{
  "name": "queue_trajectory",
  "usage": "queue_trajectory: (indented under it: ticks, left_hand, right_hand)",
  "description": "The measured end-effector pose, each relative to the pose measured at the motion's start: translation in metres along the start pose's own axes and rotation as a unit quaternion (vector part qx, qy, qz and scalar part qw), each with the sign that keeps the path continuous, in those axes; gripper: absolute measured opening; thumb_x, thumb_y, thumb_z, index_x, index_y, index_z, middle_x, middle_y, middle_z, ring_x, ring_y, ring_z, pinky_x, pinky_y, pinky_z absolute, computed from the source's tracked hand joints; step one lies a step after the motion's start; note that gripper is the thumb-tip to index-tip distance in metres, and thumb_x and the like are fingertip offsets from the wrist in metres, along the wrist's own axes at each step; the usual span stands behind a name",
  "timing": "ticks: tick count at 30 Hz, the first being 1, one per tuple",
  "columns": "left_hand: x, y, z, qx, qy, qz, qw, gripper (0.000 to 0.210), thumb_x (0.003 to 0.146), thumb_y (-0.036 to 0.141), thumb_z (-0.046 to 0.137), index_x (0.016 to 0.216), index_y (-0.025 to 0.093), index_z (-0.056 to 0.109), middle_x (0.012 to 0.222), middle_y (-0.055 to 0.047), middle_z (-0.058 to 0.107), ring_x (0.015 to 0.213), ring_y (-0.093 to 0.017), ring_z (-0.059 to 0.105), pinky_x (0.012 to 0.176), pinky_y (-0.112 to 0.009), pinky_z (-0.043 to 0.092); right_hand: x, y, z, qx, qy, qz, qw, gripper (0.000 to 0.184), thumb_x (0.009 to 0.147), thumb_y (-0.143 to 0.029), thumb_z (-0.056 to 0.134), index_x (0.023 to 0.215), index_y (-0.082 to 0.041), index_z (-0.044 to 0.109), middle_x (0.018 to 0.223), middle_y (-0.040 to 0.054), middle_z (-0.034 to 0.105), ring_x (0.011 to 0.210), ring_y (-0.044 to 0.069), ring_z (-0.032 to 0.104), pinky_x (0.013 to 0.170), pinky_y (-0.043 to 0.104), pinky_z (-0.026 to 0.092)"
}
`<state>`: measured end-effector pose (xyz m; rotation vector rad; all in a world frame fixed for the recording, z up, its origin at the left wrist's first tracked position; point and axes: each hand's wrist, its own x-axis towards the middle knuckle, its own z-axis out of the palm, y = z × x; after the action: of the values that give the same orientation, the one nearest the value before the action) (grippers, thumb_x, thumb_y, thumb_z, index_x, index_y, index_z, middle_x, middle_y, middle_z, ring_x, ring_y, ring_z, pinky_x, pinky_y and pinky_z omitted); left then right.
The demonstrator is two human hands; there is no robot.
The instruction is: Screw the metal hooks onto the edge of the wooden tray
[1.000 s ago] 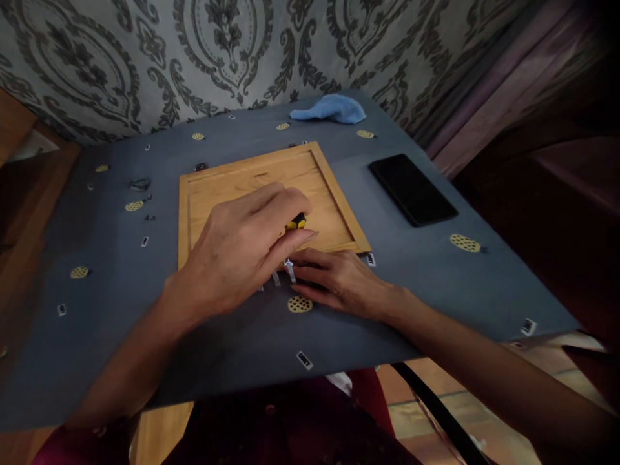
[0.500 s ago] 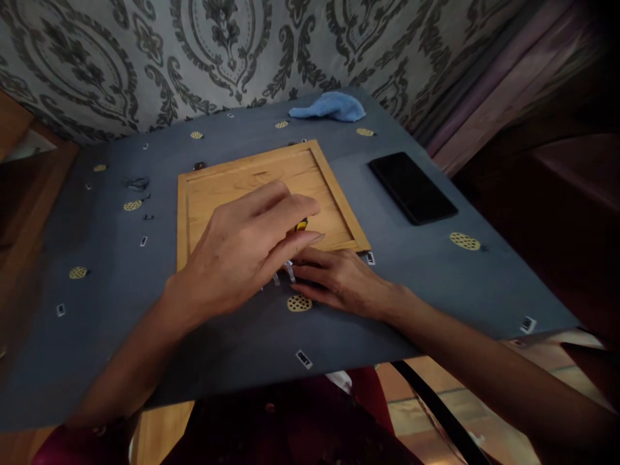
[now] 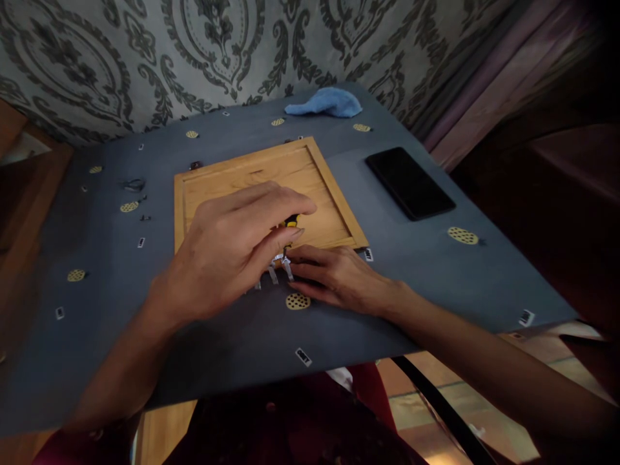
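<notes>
A yellow-and-black screwdriver is in my left hand, closed around its handle. Its thin shaft points down at a row of silver metal hooks along the near edge of the framed wooden board. My left hand covers the board's near left part and the row's left end. From the right, my right hand lies low on the table, its fingertips pressed against the rightmost hook and the board's near edge; its thumb is hidden.
To the right of the board lies a black phone. A blue cloth sits at the back, by the patterned wall. Small dark pieces lie on the left of the blue-grey tablecloth. The table's front edge is close to my body.
My left hand has shifted slightly left and its grip has turned, showing more of the screwdriver and the hooks. My right hand stays in place. The whole view has moved a little.
</notes>
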<state>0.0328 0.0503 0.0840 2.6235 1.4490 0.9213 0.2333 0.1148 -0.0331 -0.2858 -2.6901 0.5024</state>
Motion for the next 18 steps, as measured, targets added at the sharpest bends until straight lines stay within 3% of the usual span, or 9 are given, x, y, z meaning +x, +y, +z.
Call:
queue_trajectory:
  ticks: [8,18]
  left_hand:
    - [-0.002,-0.002,0.013,0.038,0.040,0.005,0.998,0.014,0.095,0.023,0.063,0.108,0.021,0.066,0.090,-0.001,0.068,0.078,-0.012,0.066,0.069,-0.023,0.053]
    - [-0.003,-0.002,0.012,0.041,0.050,-0.007,0.998,0.017,0.095,0.020,0.062,0.111,0.017,0.066,0.097,-0.003,0.071,0.085,-0.014,0.068,0.077,-0.026,0.055]
  right_hand:
    - [0.000,0.000,0.001,-0.003,-0.014,0.005,1.000,0.027,0.103,-0.033,0.049,0.104,-0.017,0.070,0.108,0.0090,0.070,0.084,0.018,0.069,0.062,0.030,0.049]
    - [0.000,-0.001,0.001,-0.008,-0.003,0.003,1.000,0.026,0.102,-0.032,0.049,0.103,-0.017,0.070,0.117,0.0090,0.069,0.087,0.020,0.071,0.061,0.031,0.050]
